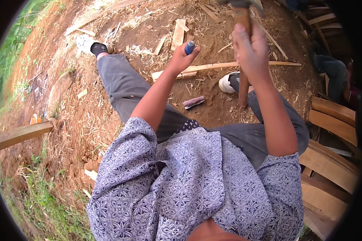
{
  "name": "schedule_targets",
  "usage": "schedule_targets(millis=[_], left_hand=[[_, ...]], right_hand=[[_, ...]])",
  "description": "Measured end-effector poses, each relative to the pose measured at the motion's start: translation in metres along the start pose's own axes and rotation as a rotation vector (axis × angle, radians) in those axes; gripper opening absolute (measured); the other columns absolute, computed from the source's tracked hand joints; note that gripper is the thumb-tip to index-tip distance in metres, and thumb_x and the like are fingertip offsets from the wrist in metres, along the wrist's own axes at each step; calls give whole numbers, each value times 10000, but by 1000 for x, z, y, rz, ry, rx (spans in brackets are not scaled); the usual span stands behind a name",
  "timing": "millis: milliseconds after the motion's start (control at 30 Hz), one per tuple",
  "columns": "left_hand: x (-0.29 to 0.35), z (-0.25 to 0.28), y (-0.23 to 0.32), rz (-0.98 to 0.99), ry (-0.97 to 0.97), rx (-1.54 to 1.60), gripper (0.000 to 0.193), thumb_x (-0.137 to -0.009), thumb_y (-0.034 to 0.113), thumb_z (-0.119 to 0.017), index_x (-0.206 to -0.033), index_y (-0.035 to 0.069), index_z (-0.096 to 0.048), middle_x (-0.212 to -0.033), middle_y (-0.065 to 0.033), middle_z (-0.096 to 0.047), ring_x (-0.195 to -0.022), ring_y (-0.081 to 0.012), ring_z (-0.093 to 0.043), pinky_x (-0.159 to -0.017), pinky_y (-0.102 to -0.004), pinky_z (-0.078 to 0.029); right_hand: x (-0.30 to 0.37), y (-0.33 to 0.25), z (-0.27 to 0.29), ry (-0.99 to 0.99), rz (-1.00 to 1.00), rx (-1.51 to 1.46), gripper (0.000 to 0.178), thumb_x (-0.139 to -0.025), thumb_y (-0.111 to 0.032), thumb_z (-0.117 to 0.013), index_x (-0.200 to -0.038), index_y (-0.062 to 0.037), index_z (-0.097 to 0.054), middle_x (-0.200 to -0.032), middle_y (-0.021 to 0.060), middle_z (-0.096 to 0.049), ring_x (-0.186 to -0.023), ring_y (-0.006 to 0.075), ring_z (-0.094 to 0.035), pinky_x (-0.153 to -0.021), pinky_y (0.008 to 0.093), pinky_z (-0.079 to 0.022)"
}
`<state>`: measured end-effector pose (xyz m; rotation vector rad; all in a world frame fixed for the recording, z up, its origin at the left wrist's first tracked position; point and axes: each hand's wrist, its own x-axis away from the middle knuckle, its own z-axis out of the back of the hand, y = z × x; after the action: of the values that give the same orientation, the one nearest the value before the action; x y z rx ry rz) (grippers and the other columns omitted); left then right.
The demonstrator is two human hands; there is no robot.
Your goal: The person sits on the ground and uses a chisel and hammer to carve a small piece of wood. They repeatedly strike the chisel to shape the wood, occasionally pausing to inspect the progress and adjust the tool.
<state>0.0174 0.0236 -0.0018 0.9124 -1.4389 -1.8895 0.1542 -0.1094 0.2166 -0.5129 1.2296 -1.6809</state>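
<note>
My left hand (183, 58) is closed round an upright blue handle with a metal-capped end, which looks like a chisel (190, 47); its blade is hidden below my fist. My right hand (251, 52) grips a hammer (242, 18) by its wooden handle, raised off the ground with the head at the top edge of the view. The handle's lower end sticks out below that hand. Beneath and between my hands a long, narrow wooden strip (223, 65) lies across the ground, its left part close to my left hand.
Wood shavings and offcuts, including a flat board piece (178, 35), litter the brown soil. A pinkish cylinder (194, 101) lies between my legs. Curved planks (329, 160) are stacked at right, near another person's leg (333, 72). A beam (20, 135) juts in at left, above grass.
</note>
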Motion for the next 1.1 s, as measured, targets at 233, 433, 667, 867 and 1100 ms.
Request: schedule_targets(millis=[233, 433, 667, 867, 1100], left_hand=[[-1, -8, 13, 55, 32, 65, 315, -945, 283, -717, -806, 58, -546, -697, 47, -497, -678, -82, -440, -629, -283, -408], [-4, 1, 3, 78, -18, -28, 307, -939, 339, -721, -845, 76, -593, -728, 45, -539, -691, -81, -476, -641, -282, -415], [-7, -3, -2, 44, -26, -56, 315, -937, 328, -721, -843, 61, -582, -712, 24, -526, -690, -111, -461, -653, -300, -434], [-12, -10, 5, 83, -74, -18, 337, -934, 340, -727, -818, 64, -572, -707, 32, -518, -681, -100, -450, -635, -302, -422], [-7, -3, 1, 54, -2, -20, 337, -944, 346, -710, -786, 86, -565, -686, 45, -514, -652, -83, -456, -601, -292, -398]], right_hand=[[5, 49, -19, -282, 33, 351, 399, -1015, -257, -500, -1332, -16, -529, -971, 203, -693, -849, 314, -694, -783, 433, -534], [-5, 16, -5, -33, 126, 147, 396, -1025, -317, -529, -1316, -49, -529, -928, 135, -686, -844, 221, -670, -781, 389, -527], [3, 37, -19, -242, 83, 213, 293, -1013, -282, -537, -1116, -9, -564, -918, 142, -675, -819, 286, -666, -737, 425, -509], [9, 65, -32, -61, 136, 377, 388, -1011, -302, -526, -1264, -9, -545, -998, 208, -681, -934, 371, -672, -831, 460, -510], [-8, 19, -19, 125, 29, 26, 408, -1018, -337, -511, -1270, -18, -553, -940, 217, -701, -921, 396, -690, -814, 473, -523]])
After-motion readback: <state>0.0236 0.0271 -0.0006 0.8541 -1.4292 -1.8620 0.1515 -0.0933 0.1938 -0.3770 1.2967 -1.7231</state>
